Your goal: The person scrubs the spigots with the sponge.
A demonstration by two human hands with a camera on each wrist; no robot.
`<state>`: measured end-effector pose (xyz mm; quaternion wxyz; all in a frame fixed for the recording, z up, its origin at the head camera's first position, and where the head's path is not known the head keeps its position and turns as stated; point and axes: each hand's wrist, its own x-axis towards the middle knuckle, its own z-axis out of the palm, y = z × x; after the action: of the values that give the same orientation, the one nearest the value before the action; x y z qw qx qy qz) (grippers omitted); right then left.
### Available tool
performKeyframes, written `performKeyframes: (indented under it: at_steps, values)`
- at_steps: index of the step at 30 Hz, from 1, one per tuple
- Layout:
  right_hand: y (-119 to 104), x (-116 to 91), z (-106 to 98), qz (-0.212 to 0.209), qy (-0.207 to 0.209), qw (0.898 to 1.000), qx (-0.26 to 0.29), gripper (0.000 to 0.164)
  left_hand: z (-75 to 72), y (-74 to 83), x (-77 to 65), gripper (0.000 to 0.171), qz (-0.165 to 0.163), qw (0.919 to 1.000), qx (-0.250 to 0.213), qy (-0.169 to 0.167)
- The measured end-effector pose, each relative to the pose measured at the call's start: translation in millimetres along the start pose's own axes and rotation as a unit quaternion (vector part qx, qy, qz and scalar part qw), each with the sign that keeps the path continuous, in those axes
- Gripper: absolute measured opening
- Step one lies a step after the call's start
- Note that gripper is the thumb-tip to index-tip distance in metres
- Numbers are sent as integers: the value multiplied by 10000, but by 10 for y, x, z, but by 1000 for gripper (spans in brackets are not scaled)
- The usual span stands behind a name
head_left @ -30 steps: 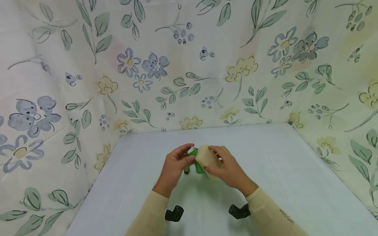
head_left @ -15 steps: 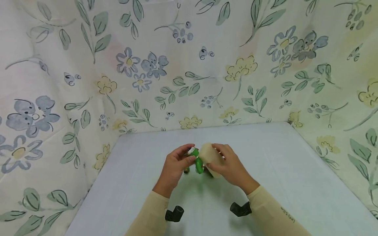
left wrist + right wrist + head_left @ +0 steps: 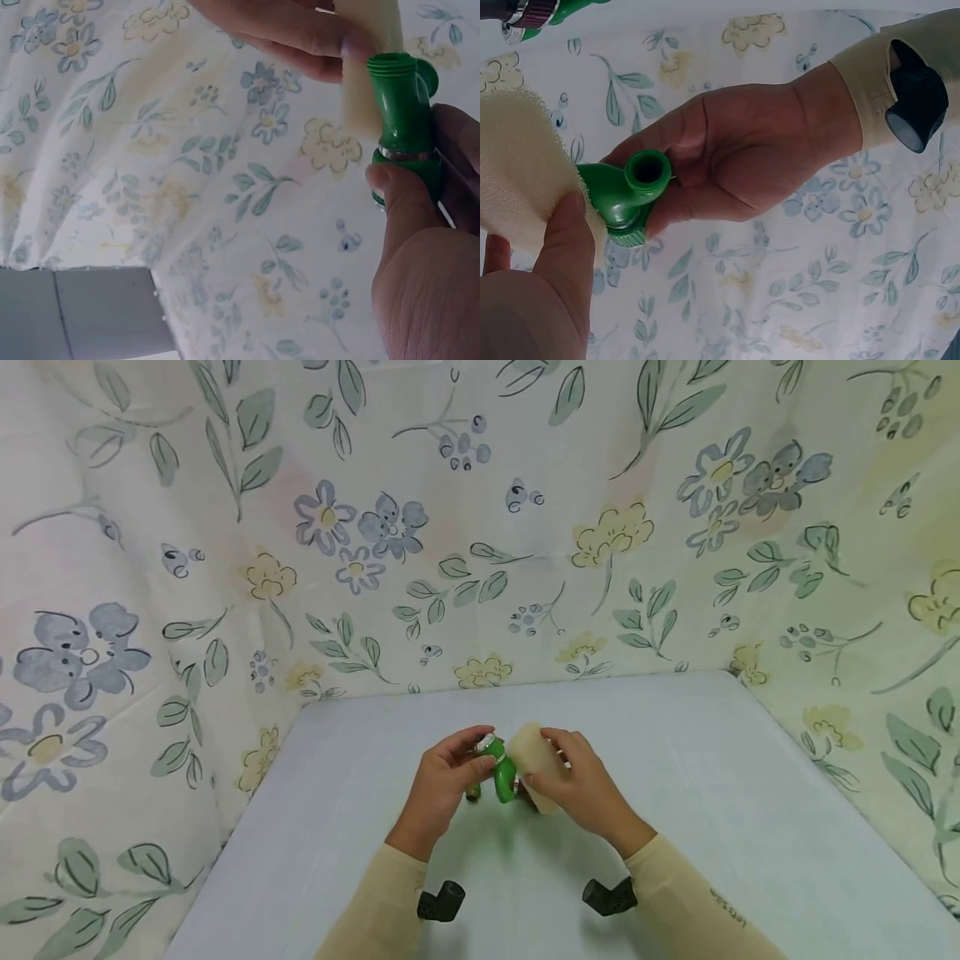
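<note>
In the head view my left hand [image 3: 444,779] pinches a green plastic fitting [image 3: 506,779] between thumb and fingers, above the white table. The left wrist view shows its threaded neck [image 3: 392,66], a silver ring and a side branch; the right wrist view looks into its round open mouth [image 3: 647,169]. A cream sponge [image 3: 536,756] is gripped by my right hand [image 3: 583,783], with the thumb on its near face. The sponge lies against or very close to the fitting's side; contact is hard to tell. Part of the fitting is hidden behind my left fingers.
Beyond the left hand, a partly hidden green piece with a dark end [image 3: 473,793] lies on the table [image 3: 360,827]. A green part with a dark ring [image 3: 536,10] shows in the right wrist view's corner. Floral cloth [image 3: 480,568] hangs around the table.
My right hand and the sponge have shifted slightly to the right, uncovering more of the green fitting. My left hand stays nearly still, holding the fitting.
</note>
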<state>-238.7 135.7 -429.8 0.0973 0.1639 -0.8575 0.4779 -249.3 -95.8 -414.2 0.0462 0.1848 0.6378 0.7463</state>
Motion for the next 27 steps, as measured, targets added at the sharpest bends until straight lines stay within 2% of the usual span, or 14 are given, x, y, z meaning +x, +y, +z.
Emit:
performKeyframes:
  at_steps: [3,7,10,14,20,23,27]
  values:
    - [-25,-7,26,-105,-58,9999,57,65,3,21,2,41,-6,10000,76,30]
    - [-95,-57,82,-257,-293,9984,402,63,-24,10,11,41,71,9998,144,131]
    - [-182,-112,118,-501,-556,9948,692,62,-57,-16,25,41,192,9994,131,258]
    - [-262,-136,134,-850,-710,9912,723,63,-68,-15,40,41,351,9985,89,414]
    - [-283,-131,114,-930,-558,9919,666,64,-67,-10,32,44,195,9986,-145,463]
    - [-298,-129,67,-910,-314,9923,780,65,-67,-9,30,44,91,9985,-349,405]
    - [-406,-144,-44,-854,39,9914,986,64,-74,-9,22,41,126,9972,-669,322]
